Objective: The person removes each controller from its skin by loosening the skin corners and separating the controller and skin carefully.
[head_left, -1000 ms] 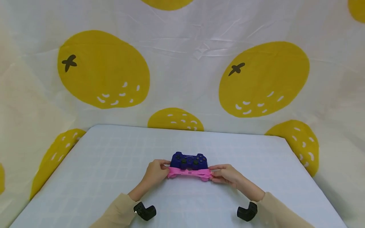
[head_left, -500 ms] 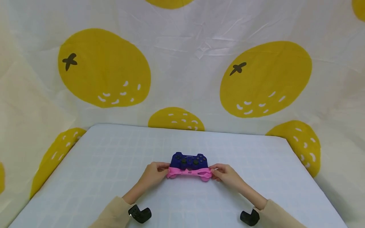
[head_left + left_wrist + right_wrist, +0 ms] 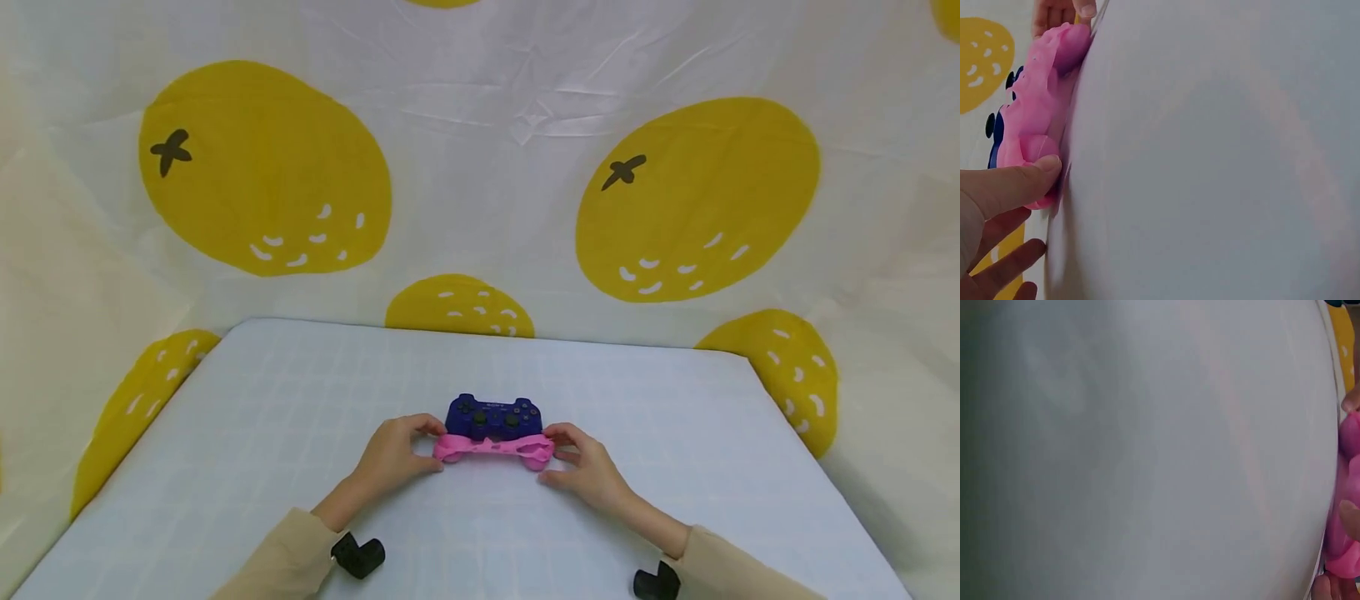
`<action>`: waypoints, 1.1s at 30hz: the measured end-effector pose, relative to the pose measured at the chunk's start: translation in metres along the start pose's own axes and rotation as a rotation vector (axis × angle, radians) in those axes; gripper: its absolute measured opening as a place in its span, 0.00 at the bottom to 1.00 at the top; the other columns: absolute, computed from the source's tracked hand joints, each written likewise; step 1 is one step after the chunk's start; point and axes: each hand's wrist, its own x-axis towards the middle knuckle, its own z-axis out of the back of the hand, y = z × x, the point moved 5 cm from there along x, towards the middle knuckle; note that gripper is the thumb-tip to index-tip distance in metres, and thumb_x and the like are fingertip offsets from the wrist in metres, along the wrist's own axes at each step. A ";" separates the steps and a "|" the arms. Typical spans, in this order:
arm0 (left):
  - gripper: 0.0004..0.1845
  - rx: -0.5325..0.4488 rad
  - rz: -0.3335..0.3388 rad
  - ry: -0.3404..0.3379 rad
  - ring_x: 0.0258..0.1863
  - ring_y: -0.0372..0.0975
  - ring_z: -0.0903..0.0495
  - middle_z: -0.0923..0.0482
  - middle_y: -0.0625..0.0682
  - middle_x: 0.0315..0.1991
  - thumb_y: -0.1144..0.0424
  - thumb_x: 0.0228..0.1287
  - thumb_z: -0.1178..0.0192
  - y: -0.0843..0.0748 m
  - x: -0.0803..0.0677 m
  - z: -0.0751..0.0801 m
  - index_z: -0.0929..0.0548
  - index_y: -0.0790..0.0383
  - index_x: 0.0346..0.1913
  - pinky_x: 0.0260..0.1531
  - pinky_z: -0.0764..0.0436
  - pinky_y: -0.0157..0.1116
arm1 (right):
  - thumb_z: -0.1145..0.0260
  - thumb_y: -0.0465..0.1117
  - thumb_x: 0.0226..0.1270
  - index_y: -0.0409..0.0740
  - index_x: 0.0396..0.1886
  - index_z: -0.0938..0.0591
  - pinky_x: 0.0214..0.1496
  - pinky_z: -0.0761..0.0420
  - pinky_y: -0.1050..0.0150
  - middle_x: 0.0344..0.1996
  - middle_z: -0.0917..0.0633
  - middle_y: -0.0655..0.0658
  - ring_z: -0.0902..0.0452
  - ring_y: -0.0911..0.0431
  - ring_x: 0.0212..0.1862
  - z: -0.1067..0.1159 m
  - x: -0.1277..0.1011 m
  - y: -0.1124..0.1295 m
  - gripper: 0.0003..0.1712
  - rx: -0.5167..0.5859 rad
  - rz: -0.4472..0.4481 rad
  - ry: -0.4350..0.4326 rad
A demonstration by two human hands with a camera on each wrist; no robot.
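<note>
The left hand [image 3: 393, 457] and right hand [image 3: 581, 471] are pinching the ends of a soft pink silicone cover [image 3: 491, 448] against the dark blue plastic gamepad [image 3: 493, 415]; stretching evenly would probably be keeping it from bunching.

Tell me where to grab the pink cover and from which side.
Judging by its pose, take the pink cover at its two rounded end lobes, one from each side, thumb on top. It lies stretched along the near edge of the blue controller on the table, so its ends stick out free. The left hand and right hand already pinch there.
</note>
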 end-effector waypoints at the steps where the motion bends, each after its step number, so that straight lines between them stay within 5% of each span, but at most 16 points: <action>1: 0.21 -0.006 -0.004 -0.001 0.44 0.35 0.19 0.16 0.39 0.39 0.64 0.39 0.22 0.000 0.001 0.000 0.16 0.49 0.40 0.52 0.22 0.43 | 0.22 0.35 0.46 0.37 0.54 0.25 0.54 0.19 0.63 0.51 0.19 0.37 0.23 0.44 0.54 0.000 0.001 0.000 0.34 -0.001 0.007 0.002; 6: 0.23 -0.054 -0.040 0.045 0.43 0.36 0.20 0.17 0.40 0.39 0.64 0.37 0.20 -0.001 0.006 -0.005 0.18 0.50 0.40 0.50 0.21 0.41 | 0.22 0.32 0.44 0.35 0.50 0.23 0.50 0.18 0.65 0.47 0.18 0.36 0.20 0.45 0.50 0.004 0.004 0.000 0.31 0.009 -0.017 -0.012; 21: 0.22 0.033 -0.114 0.059 0.35 0.33 0.22 0.22 0.41 0.32 0.60 0.36 0.20 -0.010 0.014 -0.003 0.22 0.53 0.34 0.41 0.19 0.33 | 0.20 0.35 0.41 0.36 0.46 0.23 0.49 0.18 0.68 0.43 0.18 0.38 0.18 0.55 0.47 0.001 0.014 -0.007 0.30 0.039 0.039 0.020; 33: 0.17 -0.135 -0.143 0.171 0.36 0.33 0.21 0.19 0.42 0.35 0.60 0.46 0.24 0.001 0.015 -0.001 0.20 0.53 0.38 0.42 0.18 0.31 | 0.20 0.37 0.43 0.37 0.43 0.21 0.48 0.18 0.70 0.41 0.17 0.40 0.17 0.60 0.44 0.006 0.017 -0.004 0.26 0.013 0.027 0.065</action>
